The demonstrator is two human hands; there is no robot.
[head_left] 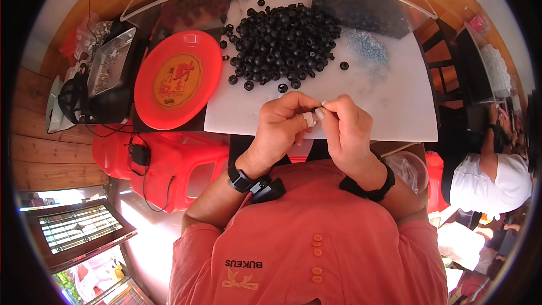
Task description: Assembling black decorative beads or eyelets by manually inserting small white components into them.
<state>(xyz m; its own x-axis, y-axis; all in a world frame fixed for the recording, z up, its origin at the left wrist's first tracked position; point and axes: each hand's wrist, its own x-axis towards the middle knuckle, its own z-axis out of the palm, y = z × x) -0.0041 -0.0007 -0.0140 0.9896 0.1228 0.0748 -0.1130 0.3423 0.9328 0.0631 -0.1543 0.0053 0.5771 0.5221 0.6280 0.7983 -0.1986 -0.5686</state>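
My left hand (279, 122), a strip of white tape round one finger, is closed in a pinch over the near edge of a white board (395, 110). Against its fingertips, the thumb and forefinger of my right hand (349, 127) are pinched too. A small dark piece shows between the fingertips, mostly hidden, and its kind is not clear. Just beyond lies a big heap of round black plastic parts with holes (282, 39), a few lying loose around it. Right of the heap, tiny light-blue pieces (368, 48) are spread on the board.
A red round plate (197, 93) sits left of the board. Clear plastic bins (361, 14) holding black parts stand along the far side. At the far left is a metal tray (112, 62). Red plastic stools (175, 164) stand below; a person in white (485, 183) is at right.
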